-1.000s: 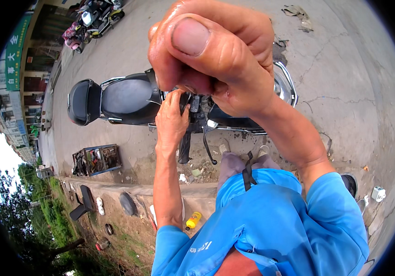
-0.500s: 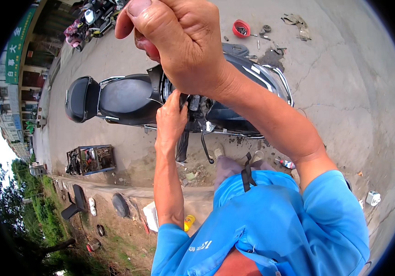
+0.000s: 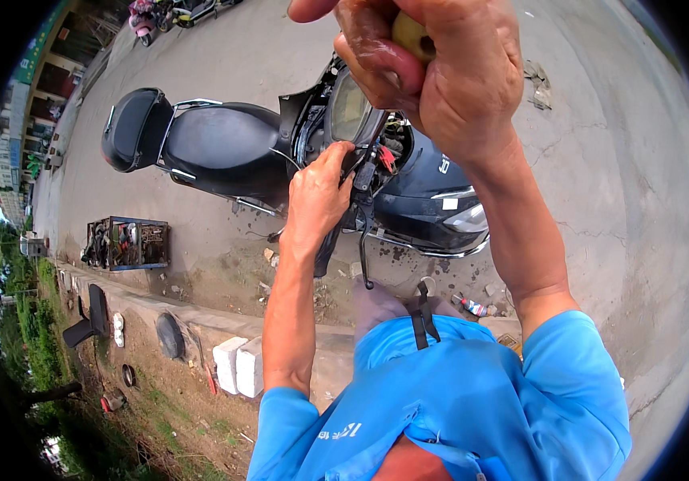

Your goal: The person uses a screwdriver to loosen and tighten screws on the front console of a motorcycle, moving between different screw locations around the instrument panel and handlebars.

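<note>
A black scooter (image 3: 424, 188) stands across the view, its front to the right and its handlebar area partly uncovered. My left hand (image 3: 318, 195) is closed on the near edge of its instrument panel (image 3: 351, 108), beside the handlebar grip and brake lever (image 3: 367, 248). Raised high over the scooter's front, my right hand (image 3: 472, 72) is closed around a yellowish, rounded handle end (image 3: 413, 37); the rest of that tool is out of sight. Between the hands, red-covered wires (image 3: 387, 159) show in the opened front.
A metal-framed crate of tools (image 3: 129, 244) stands on the ground at left. White blocks (image 3: 238, 365) and a loose black seat (image 3: 170, 335) lie beyond the curb. A bottle (image 3: 471, 305) lies near my feet. A rag (image 3: 537, 84) is at the upper right.
My right hand has moved right and turned, showing the yellowish handle end. The view has shifted, and the instrument panel and red-covered wires now show. My left hand stays at the panel.
</note>
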`<state>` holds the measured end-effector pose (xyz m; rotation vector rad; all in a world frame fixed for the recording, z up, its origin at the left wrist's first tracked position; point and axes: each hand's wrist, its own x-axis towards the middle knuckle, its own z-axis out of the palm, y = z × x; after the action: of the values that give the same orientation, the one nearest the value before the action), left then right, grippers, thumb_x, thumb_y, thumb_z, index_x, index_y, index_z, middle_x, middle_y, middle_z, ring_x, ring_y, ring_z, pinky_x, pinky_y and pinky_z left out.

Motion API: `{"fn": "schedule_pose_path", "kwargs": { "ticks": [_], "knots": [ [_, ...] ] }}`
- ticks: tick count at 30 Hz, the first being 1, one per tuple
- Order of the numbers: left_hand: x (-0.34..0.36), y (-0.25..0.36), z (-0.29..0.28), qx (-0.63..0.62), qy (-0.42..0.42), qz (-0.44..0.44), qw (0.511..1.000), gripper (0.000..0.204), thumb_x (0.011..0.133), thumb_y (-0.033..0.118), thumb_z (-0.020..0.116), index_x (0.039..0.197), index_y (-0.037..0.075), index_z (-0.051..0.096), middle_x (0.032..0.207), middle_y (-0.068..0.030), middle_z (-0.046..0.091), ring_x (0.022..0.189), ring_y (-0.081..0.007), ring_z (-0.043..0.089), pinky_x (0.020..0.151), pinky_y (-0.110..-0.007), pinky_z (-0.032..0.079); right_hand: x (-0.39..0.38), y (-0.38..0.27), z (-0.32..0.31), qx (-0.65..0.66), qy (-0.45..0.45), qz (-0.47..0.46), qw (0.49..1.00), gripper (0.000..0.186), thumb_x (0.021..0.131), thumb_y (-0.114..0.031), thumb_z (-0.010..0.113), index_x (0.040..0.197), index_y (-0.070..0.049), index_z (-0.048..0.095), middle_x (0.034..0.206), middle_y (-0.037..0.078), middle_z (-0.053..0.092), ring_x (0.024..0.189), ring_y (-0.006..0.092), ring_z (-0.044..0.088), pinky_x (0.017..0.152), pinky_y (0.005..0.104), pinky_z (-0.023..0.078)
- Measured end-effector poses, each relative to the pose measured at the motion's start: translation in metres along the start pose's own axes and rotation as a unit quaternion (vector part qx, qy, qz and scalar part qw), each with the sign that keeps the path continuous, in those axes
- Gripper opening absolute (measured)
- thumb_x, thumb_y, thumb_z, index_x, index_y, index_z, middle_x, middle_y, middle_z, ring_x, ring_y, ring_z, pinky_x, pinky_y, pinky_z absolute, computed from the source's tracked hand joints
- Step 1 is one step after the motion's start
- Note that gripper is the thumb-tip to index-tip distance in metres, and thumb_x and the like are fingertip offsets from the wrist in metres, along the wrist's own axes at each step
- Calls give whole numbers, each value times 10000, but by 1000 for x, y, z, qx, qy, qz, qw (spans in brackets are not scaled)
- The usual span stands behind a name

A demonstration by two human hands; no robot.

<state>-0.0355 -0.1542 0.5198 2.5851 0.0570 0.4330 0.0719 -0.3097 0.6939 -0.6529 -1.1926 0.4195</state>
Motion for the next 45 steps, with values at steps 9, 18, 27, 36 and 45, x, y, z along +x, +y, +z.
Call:
{"fn": "schedule_pose_path", "kwargs": {
  "ticks": [9, 18, 27, 36, 45],
  "knots": [
    [3, 8, -2, -22, -37, -83, 996, 546, 830, 65, 799, 1332, 112, 590, 1346, -94, 614, 1261, -338, 591, 1046, -434, 491, 23, -24, -32, 72, -111, 52, 990, 528, 1024, -203, 533, 1357, 208, 531, 743, 127, 612, 562, 193, 580, 546, 294, 510],
    [1, -4, 13, -138, -32, -93, 986, 570, 819, -4, 772, 1338, 42, 541, 1391, -176, 538, 1355, -374, 529, 1133, -429, 441, 14, -8, 28, -136, 210, -63, 966, 463, 1105, -314, 459, 1194, 109, 624, 529, -33, 416, 400, 49, 329, 374, 241, 264],
    [5, -4, 15, -144, -34, -99, 984, 559, 814, 1, 765, 1321, 38, 534, 1348, -143, 550, 1344, -355, 527, 1117, -424, 447, 34, -18, -20, 169, -43, 61, 983, 503, 983, -241, 557, 1225, 192, 641, 643, 74, 549, 521, 149, 513, 489, 291, 431],
    [-1, -7, 11, -144, -31, -99, 984, 559, 808, -3, 752, 1317, 54, 529, 1379, -149, 523, 1331, -376, 538, 1096, -443, 463, 23, 2, 28, -215, 312, -94, 921, 420, 1095, -334, 472, 1195, 55, 594, 659, -8, 425, 470, 77, 359, 425, 256, 327],
    [3, 0, 8, -168, -54, -140, 974, 576, 798, -12, 761, 1317, 67, 524, 1392, -144, 498, 1289, -389, 559, 1065, -454, 483, 51, -7, -68, 127, -365, 84, 919, 413, 1093, -276, 407, 1379, -44, 593, 780, 23, 578, 534, 85, 549, 469, 204, 497]
  ]
}}
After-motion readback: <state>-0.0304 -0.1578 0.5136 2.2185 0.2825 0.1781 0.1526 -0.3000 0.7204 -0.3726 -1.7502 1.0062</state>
